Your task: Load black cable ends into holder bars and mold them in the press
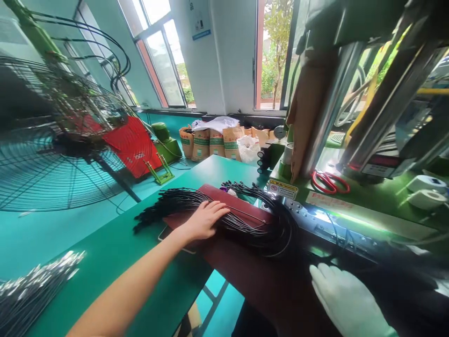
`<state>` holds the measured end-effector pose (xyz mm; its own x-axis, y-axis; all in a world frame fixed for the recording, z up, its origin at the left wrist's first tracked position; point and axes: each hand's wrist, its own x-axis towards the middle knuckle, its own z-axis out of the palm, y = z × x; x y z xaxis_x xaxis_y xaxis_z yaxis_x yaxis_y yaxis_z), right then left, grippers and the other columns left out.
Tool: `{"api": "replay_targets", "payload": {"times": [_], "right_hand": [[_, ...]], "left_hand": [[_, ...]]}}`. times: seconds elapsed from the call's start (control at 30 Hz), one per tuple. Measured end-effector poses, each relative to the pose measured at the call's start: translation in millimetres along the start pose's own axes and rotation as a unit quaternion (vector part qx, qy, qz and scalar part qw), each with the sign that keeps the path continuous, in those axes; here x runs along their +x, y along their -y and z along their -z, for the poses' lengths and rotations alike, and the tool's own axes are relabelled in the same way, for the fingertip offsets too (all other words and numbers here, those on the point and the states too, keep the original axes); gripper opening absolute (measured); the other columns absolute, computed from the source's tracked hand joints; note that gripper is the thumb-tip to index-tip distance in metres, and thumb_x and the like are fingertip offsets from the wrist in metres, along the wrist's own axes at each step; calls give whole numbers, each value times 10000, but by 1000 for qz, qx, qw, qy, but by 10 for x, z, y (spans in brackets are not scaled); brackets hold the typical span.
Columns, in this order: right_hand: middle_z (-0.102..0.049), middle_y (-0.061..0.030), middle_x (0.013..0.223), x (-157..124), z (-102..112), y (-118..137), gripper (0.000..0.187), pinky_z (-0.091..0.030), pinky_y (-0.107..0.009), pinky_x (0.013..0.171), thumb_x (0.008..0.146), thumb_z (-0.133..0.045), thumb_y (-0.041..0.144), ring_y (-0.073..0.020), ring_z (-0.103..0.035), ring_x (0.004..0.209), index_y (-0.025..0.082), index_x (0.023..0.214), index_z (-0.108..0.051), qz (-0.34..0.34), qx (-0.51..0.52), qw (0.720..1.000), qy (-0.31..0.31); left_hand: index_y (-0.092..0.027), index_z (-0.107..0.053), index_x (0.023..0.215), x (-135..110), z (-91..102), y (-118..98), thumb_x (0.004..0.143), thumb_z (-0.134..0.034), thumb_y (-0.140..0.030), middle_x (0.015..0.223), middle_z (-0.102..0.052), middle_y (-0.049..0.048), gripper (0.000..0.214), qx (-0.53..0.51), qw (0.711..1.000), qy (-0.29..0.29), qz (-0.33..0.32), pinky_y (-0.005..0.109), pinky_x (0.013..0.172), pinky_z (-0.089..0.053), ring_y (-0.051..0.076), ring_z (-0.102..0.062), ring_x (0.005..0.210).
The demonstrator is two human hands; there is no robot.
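My left hand (205, 219) lies bare on a bundle of thin black cables (210, 206), fingers stretched out flat over them. The cables bend in a loop across a dark red cloth (242, 213) on the green table (140, 243). My right hand (345, 299), in a white glove, rests low at the right near the front of a green machine (351, 206); its fingers are partly out of view and curled downward, with nothing visibly held.
A large wire fan (52, 140) stands at the left. Silver-tipped wires (31, 290) lie at the bottom left. Red scissors (329, 181) and tape rolls (426, 192) sit on the machine bed. Paper sacks (210, 142) line the floor under the windows.
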<state>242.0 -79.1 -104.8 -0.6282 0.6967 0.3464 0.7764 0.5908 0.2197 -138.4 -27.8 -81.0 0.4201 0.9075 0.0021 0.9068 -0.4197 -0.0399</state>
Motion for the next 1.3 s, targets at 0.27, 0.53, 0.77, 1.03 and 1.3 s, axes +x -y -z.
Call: {"api": "replay_targets", "payload": {"times": [0.27, 0.53, 0.77, 1.03, 1.3], "right_hand": [[-625, -73, 825, 1396, 246, 77, 260, -397, -315, 659, 812, -404, 85, -207, -570, 780, 173, 891, -636, 58, 59, 985, 150], [-664, -172, 704, 1974, -269, 234, 172, -438, -367, 607, 653, -544, 44, -292, -633, 710, 86, 732, -691, 93, 2, 952, 291], [-674, -146, 760, 1872, -327, 117, 215, -436, -398, 650, 695, -499, 89, -306, -629, 763, 129, 776, -694, 116, 9, 951, 285], [-673, -139, 768, 1889, -257, 148, 236, -432, -418, 668, 700, -472, 84, -316, -619, 780, 129, 791, -686, 107, 22, 950, 292], [-667, -134, 787, 1853, -280, 129, 265, -412, -420, 692, 703, -445, 53, -318, -609, 810, 136, 795, -679, 101, 32, 952, 286]], "left_hand": [[-285, -235, 1354, -475, -204, 1078, 617, -409, -3, 1413, -293, 63, 808, 102, 965, -7, 240, 471, 970, -257, 254, -249, 1278], [-271, -241, 1341, -325, -247, 1581, 614, -415, 49, 1411, -295, 84, 813, 83, 970, 67, 217, 439, 912, -348, 238, -278, 1268], [-244, -159, 1364, -93, -298, 1721, 573, -468, 64, 1419, -258, 143, 903, 88, 971, 148, 168, 515, 915, -316, 286, -301, 1257], [-227, -189, 1352, -164, -279, 1766, 651, -458, 3, 1417, -278, 100, 785, 105, 982, 108, 114, 419, 973, -251, 221, -264, 1280], [-233, -420, 1213, -60, -219, 1728, 721, -374, -36, 1246, -517, 43, 532, 96, 982, 69, 147, 287, 892, -324, 144, -466, 1122]]}}
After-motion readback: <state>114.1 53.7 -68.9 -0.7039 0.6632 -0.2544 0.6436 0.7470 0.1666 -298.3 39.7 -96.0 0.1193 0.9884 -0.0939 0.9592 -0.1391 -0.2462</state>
